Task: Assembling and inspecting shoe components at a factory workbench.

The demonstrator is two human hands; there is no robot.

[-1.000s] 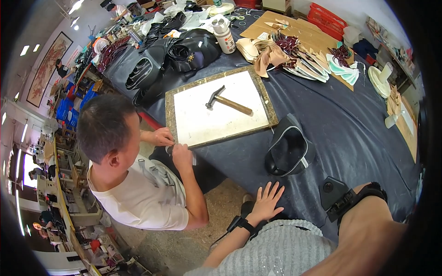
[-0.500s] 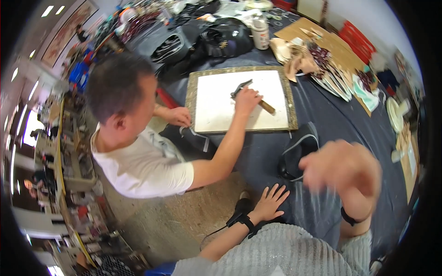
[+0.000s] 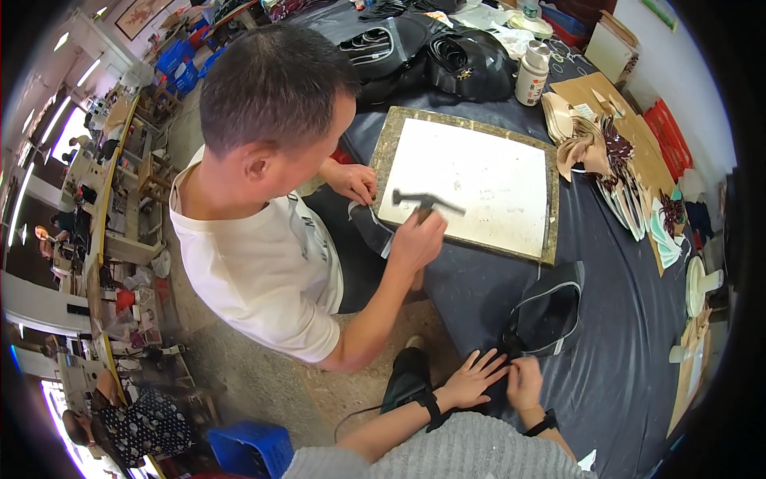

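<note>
palm down at the near edge of a dark, sheet-covered worktop [image 3: 630, 319], the wearer's left hand [image 3: 475, 380] lies flat with its fingers spread apart, the forearm coming in from below and a black band [image 3: 432, 407] around the wrist. just beside its fingertips, the wearer's right hand [image 3: 524, 383] rests with its fingers bent and drawn together; whether they pinch anything cannot be told. a second dark band [image 3: 542, 423] circles that wrist. on the worktop just beyond both hands sits a black piece with grey piping [image 3: 549, 314], its hollow opening facing up.

to the left, a seated co-worker [image 3: 255, 215] bends over the corner of a framed board with a white surface [image 3: 487, 180]. the co-worker's right hand [image 3: 420, 239] is closed around the handle of a hammer [image 3: 415, 199], its head up over the board's near edge; the co-worker's left hand [image 3: 353, 184] is at a dark piece with pale trim [image 3: 372, 231] beside the board's corner.

dark lettering, partly lost in folds, runs across the co-worker's white shirt [image 3: 263, 271]. printed characters also mark a pale bottle with a silver cap [image 3: 531, 76] beyond the board, and faint, illegible marks dot the white surface.
</note>
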